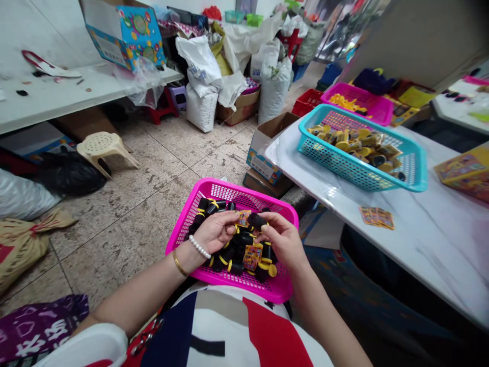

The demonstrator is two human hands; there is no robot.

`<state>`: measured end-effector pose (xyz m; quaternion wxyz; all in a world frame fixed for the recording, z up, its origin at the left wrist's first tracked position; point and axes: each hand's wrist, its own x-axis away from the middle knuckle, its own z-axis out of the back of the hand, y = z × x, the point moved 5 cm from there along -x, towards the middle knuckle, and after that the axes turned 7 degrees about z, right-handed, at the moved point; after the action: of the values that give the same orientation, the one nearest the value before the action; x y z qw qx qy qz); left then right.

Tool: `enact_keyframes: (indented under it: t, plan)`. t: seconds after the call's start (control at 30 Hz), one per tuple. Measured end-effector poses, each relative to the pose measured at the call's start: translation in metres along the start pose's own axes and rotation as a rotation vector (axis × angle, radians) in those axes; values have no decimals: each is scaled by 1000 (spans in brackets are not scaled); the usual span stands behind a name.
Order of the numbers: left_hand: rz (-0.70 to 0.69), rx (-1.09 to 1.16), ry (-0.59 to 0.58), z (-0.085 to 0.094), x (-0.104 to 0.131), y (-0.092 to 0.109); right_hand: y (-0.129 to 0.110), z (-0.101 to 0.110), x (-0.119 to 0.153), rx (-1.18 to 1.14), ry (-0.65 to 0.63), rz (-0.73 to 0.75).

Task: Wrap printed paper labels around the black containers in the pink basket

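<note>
A bright pink plastic basket rests on my lap, full of small black cylinders with yellow ends. Over it, my left hand pinches a small orange printed label between thumb and fingertips. Close beside the label, my right hand is closed around one black cylinder, whose far end my fingers partly hide. More printed labels lie on top of the cylinders below my hands. The label and the cylinder are near each other; I cannot tell whether they touch.
To my right, a white marble-patterned table carries a turquoise basket of yellow and black pieces and a stack of labels. A cardboard box stands by its corner. A cream stool and white sacks are on the floor.
</note>
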<state>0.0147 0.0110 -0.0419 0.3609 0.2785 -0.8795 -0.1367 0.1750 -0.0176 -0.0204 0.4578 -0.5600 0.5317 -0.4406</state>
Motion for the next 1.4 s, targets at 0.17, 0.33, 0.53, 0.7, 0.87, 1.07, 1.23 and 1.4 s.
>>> enact_keyframes:
  t: [0.17, 0.33, 0.53, 0.7, 0.87, 1.07, 1.23, 1.4]
  plan:
    - [-10, 10, -28, 1, 0, 1, -3, 2, -4, 187, 17, 0]
    - [-40, -18, 14, 1, 2, 1, -18, -7, -5, 591, -97, 199]
    - [-106, -107, 29, 0, 4, 9, -30, 7, -3, 512, 19, 180]
    - [-63, -96, 21, 0, 0, 5, -22, 9, -1, 226, 38, 13]
    - [-69, -64, 12, -1, -3, 1, -12, -4, -2, 223, -38, -67]
    - [-96, -104, 28, 0, -2, 1, -8, -7, -4, 363, -163, -82]
    - [-150, -278, 106, 5, 2, 0, -18, -8, -6, 580, -62, 127]
    - [-148, -344, 92, 9, 3, 2, -13, -5, -3, 513, 1, 88]
